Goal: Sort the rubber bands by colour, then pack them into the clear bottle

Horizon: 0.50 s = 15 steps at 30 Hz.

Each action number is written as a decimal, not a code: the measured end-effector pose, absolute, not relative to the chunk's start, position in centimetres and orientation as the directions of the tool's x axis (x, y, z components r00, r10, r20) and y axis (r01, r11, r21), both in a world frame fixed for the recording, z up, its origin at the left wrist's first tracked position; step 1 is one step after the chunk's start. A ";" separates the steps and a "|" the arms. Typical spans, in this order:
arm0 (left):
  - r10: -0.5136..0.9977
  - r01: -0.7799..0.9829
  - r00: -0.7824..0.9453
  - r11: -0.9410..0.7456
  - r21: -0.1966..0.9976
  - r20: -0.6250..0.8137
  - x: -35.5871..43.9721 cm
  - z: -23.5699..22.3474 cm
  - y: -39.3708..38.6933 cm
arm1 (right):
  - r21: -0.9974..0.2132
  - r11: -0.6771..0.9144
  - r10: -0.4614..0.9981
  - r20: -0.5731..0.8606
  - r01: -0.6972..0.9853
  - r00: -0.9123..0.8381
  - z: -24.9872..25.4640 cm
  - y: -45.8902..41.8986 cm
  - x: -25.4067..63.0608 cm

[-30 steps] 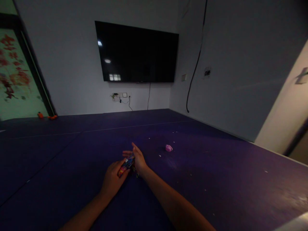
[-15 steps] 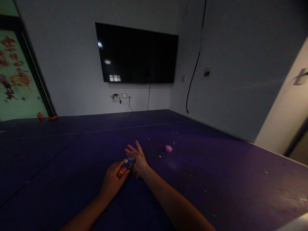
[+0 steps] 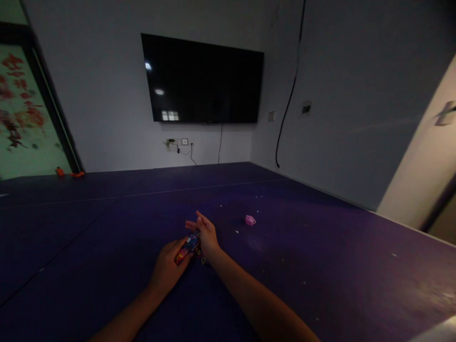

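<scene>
My left hand (image 3: 169, 263) is closed around a small, glossy item with a printed blue, red and orange pattern (image 3: 187, 247); its exact kind cannot be made out. My right hand (image 3: 207, 235) is at the far end of this item, its palm side close against it. Some of its fingers stretch out to the left and up, and the contact point is partly hidden. Small yellow loop-shaped pieces (image 3: 203, 260) show just below, between the two wrists. A small pink object with a loop (image 3: 250, 220) lies on the purple surface, to the right of my right hand.
The wide purple surface (image 3: 142, 213) has thin seams and scattered white bits (image 3: 237, 232). A large dark television (image 3: 206, 80) hangs on the wall above sockets and cables (image 3: 178, 145). Orange objects (image 3: 77, 175) lie at the far left, by a patterned glass door (image 3: 24, 109).
My right hand has turned slightly, and its spread fingers have drawn closer together at the end of the patterned item. My left hand keeps its hold, and the pink object stays put.
</scene>
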<state>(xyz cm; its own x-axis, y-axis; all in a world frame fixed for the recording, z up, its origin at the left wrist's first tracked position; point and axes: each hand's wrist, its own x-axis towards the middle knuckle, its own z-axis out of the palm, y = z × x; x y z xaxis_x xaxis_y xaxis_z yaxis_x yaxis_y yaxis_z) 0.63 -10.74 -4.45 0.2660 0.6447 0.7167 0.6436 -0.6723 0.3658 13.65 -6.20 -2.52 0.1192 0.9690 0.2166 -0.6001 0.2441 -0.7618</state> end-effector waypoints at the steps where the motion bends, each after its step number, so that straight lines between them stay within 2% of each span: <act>1: 0.655 0.647 0.257 -0.663 0.377 0.711 0.6 -4.4 -10.8 | -0.777 0.252 0.967 0.227 -0.576 0.117 -2.5 -6.2 13.6; 9: 0.754 0.612 0.115 -0.567 0.551 0.647 0.6 -3.8 -11.4 | -0.854 0.360 0.932 0.341 -0.374 0.120 -2.8 -7.1 12.7; 15: 0.803 0.555 0.040 -0.513 0.655 0.595 0.5 -3.6 -11.2 | -0.854 0.395 0.918 0.377 -0.338 0.120 -3.4 -6.9 12.5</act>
<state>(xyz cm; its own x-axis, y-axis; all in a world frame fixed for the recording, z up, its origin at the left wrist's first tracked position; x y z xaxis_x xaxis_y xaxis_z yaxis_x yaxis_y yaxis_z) 0.50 -11.23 -3.65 0.0404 0.8030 0.5946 0.5545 -0.5131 0.6552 12.48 -6.90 -3.38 0.1195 0.9183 0.3774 -0.3377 0.3951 -0.8544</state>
